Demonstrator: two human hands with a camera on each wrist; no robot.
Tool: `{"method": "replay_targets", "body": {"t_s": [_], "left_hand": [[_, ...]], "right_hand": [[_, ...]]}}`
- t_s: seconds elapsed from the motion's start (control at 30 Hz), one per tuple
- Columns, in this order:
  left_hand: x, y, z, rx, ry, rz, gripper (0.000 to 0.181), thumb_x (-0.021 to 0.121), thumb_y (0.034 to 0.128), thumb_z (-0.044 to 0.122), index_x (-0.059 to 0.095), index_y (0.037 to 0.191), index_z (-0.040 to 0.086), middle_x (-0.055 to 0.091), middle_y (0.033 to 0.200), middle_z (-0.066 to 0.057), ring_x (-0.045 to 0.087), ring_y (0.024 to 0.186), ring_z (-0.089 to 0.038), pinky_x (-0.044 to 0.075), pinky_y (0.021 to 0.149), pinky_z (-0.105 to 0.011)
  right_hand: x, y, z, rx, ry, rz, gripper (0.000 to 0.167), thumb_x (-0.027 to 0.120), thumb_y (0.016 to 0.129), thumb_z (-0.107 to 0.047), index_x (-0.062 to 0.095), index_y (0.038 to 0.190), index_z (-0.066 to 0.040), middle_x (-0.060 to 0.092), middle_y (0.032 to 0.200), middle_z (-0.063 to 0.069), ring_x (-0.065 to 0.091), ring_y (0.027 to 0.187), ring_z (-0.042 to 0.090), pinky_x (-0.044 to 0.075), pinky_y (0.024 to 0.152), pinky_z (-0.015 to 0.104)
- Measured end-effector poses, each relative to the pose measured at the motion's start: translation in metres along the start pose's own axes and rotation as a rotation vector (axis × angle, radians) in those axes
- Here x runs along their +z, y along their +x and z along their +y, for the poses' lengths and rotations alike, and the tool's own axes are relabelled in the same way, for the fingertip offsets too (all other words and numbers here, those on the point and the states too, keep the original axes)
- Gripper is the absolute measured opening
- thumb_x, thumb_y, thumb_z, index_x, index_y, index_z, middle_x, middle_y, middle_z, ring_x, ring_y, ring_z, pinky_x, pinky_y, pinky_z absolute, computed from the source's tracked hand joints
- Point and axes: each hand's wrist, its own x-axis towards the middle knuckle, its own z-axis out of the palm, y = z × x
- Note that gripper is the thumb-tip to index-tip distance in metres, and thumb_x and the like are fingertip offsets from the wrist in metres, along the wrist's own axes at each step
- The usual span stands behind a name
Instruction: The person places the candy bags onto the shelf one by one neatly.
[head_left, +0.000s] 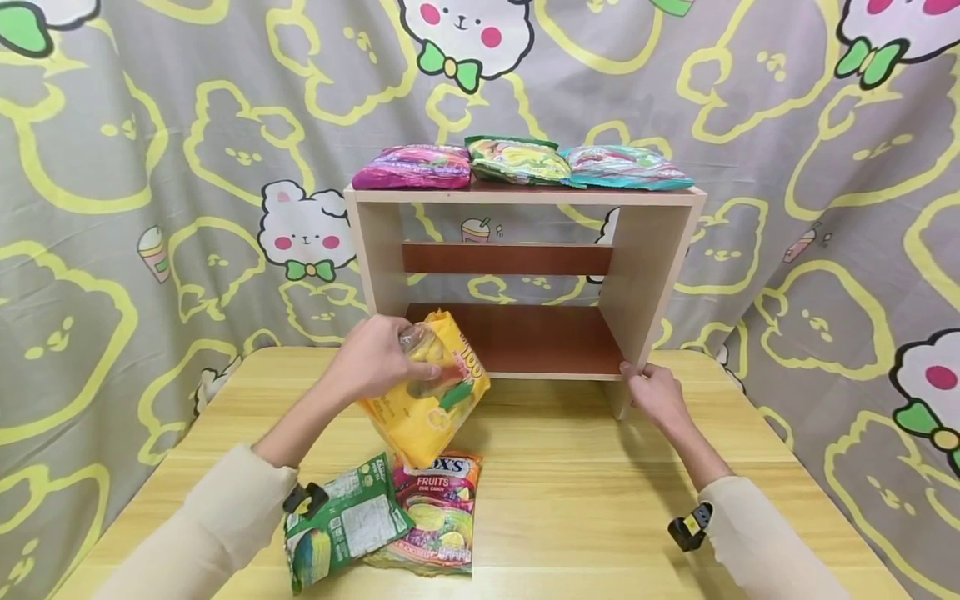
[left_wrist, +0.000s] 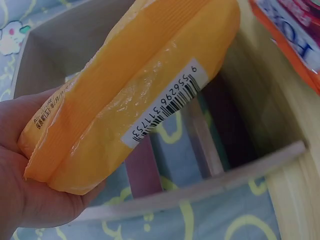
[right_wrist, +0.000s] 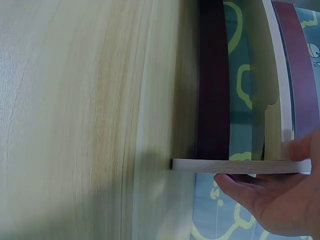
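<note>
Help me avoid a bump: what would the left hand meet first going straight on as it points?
Probably the brown lower shelf, with the yellow packet in the left hand leading; depth is unclear, so it might pass above.

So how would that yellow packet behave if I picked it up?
The yellow packet is probably fairly light: the left hand alone holds it. Its creased film suggests it would give when squeezed, and the shine near its barcode hints at some slipperiness.
</note>
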Motion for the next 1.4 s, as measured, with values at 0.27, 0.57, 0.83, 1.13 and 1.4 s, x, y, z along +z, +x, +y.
{"method": "replay_targets", "body": {"t_s": [0.27, 0.57, 0.83, 1.13, 1.4], "left_hand": [[0.011, 0.023, 0.015, -0.093, -0.124, 0.063, 0.05, 0.088, 0.0735, 0.046, 0.068, 0.097, 0.007, 0.066, 0.082, -0.008, 0.06, 0.071, -0.021, 0.05, 0.056, -0.028], [0.04, 0.042, 0.015, -0.259, -0.411, 0.129, 0.043, 0.089, 0.0741, 0.04, 0.068, 0.088, 0.005, 0.063, 0.081, -0.006, 0.056, 0.074, -0.021, 0.047, 0.06, -0.028], [0.075, 0.052, 0.017, -0.424, -0.674, 0.152, 0.052, 0.086, 0.0783, 0.038, 0.066, 0.106, -0.001, 0.057, 0.097, -0.008, 0.049, 0.088, -0.023, 0.041, 0.073, -0.032], [0.094, 0.058, 0.032, -0.404, -0.828, 0.027, 0.027, 0.076, 0.0873, 0.03, 0.06, 0.084, 0.008, 0.051, 0.071, 0.002, 0.05, 0.064, -0.012, 0.046, 0.064, -0.025], [0.1, 0.058, 0.046, -0.379, -1.019, -0.068, 0.065, 0.071, 0.0928, 0.023, 0.036, 0.141, -0.004, 0.059, 0.094, -0.005, 0.057, 0.077, -0.013, 0.052, 0.076, -0.027]], "right_hand": [[0.001, 0.002, 0.0, 0.015, 0.006, 0.001, 0.055, 0.044, 0.103, -0.047, 0.069, 0.118, 0.0, 0.072, 0.085, 0.017, 0.072, 0.084, 0.033, 0.045, 0.063, 0.03], [0.001, 0.0, -0.003, 0.012, 0.006, 0.01, 0.054, 0.044, 0.103, -0.046, 0.069, 0.119, 0.0, 0.073, 0.088, 0.02, 0.071, 0.081, 0.031, 0.045, 0.062, 0.03], [0.001, 0.001, -0.001, 0.001, -0.006, 0.022, 0.054, 0.044, 0.103, -0.046, 0.069, 0.115, 0.0, 0.072, 0.079, 0.014, 0.072, 0.082, 0.033, 0.045, 0.061, 0.03], [0.001, 0.0, -0.001, -0.001, -0.003, 0.015, 0.054, 0.044, 0.103, -0.046, 0.068, 0.115, 0.0, 0.073, 0.082, 0.016, 0.072, 0.082, 0.032, 0.046, 0.062, 0.031], [0.002, 0.001, 0.001, -0.005, -0.011, 0.022, 0.052, 0.044, 0.103, -0.045, 0.069, 0.113, 0.0, 0.073, 0.081, 0.016, 0.072, 0.082, 0.033, 0.046, 0.062, 0.03]]}}
